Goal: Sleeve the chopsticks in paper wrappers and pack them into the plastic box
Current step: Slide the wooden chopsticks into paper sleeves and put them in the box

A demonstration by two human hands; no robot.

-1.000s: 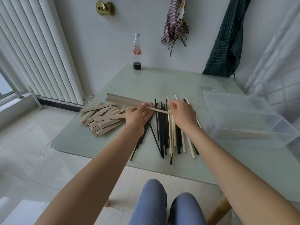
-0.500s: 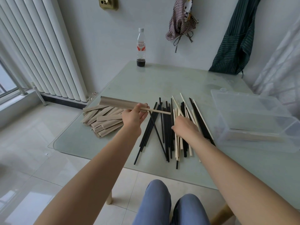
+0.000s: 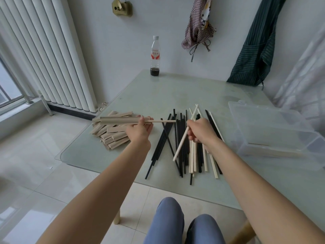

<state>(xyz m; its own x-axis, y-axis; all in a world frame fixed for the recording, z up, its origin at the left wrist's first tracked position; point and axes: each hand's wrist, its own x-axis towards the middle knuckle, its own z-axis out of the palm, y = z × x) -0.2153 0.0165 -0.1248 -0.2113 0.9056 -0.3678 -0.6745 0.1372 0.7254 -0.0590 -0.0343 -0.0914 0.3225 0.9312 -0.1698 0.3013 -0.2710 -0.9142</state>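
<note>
My left hand (image 3: 139, 128) grips a brown paper wrapper (image 3: 119, 120) with one light wooden chopstick (image 3: 165, 121) sticking out of its right end. My right hand (image 3: 200, 132) pinches a second light chopstick (image 3: 182, 141), held tilted above the loose pile of black and light chopsticks (image 3: 186, 155) on the glass table (image 3: 175, 92). A heap of empty paper wrappers (image 3: 110, 136) lies under and left of the left hand. The clear plastic box (image 3: 274, 131) stands open at the right, with a sleeved pair lying along its near wall.
A plastic bottle (image 3: 155, 56) with dark liquid stands at the table's far edge by the wall. A white radiator (image 3: 45, 55) is to the left. Cloths hang on the wall behind. My knees (image 3: 184, 224) are below the table's near edge.
My right hand reached down into the pile, took one light chopstick and lifted it. My left hand kept holding the wrapper with the first chopstick in it.
</note>
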